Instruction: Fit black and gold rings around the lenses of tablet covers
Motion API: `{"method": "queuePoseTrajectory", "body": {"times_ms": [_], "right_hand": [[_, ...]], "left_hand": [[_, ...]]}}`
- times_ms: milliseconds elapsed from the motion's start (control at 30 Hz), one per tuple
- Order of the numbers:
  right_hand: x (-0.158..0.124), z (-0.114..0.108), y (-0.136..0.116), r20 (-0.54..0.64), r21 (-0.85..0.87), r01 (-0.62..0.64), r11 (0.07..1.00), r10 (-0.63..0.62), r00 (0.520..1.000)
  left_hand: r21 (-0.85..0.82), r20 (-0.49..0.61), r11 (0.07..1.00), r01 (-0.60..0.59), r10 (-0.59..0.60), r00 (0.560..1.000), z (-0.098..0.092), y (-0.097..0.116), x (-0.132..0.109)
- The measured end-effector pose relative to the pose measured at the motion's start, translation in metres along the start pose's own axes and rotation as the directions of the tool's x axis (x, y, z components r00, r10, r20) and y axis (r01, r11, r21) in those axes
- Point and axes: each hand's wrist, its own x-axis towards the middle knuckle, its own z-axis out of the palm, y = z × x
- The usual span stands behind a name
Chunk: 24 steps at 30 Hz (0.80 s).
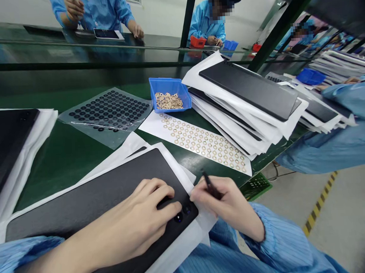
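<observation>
A flat black tablet back cover (90, 198) lies on white paper right in front of me. My left hand (141, 220) rests on its right end, fingers curled and pressing down beside two small round camera holes (183, 214). My right hand (225, 203) is closed round a thin black tool (210, 184), with its tip near the cover's right corner. Beyond lie a white sheet of gold rings (201, 141) and a clear sheet of black round stickers (109, 111).
A blue bin (169, 93) holds loose gold rings. Stacks of black covers between white sheets stand at the right (247, 96) and far left (8, 141). A person in a blue sleeve (338, 136) works at my right; other people sit across the green bench.
</observation>
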Motion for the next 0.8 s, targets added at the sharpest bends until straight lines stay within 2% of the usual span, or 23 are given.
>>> {"method": "queuePoseTrajectory", "body": {"times_ms": [100,200,367,567,800], "right_hand": [[-0.005,0.002,0.004,-0.204,0.189,0.085,0.978,-0.046,0.978],[-0.013,0.008,0.008,-0.239,0.288,0.097,0.953,-0.027,0.971],[-0.023,0.019,0.008,-0.206,0.155,0.079,0.985,-0.046,0.977],[-0.023,0.026,0.003,-0.316,0.171,0.082,0.982,-0.024,0.949],[-0.021,0.028,-0.001,-0.337,0.097,0.078,0.992,-0.041,0.941]], "left_hand": [[0.051,0.033,0.998,-0.021,0.019,0.999,0.003,0.004,-0.002],[0.068,0.053,0.998,0.002,-0.006,0.999,0.005,0.007,-0.003],[0.028,0.083,1.0,0.01,-0.012,0.996,0.002,0.008,-0.001],[-0.008,0.069,1.0,0.001,-0.001,0.998,-0.001,0.007,0.0],[-0.015,0.054,1.0,0.011,-0.01,0.999,-0.001,0.008,0.001]]}}
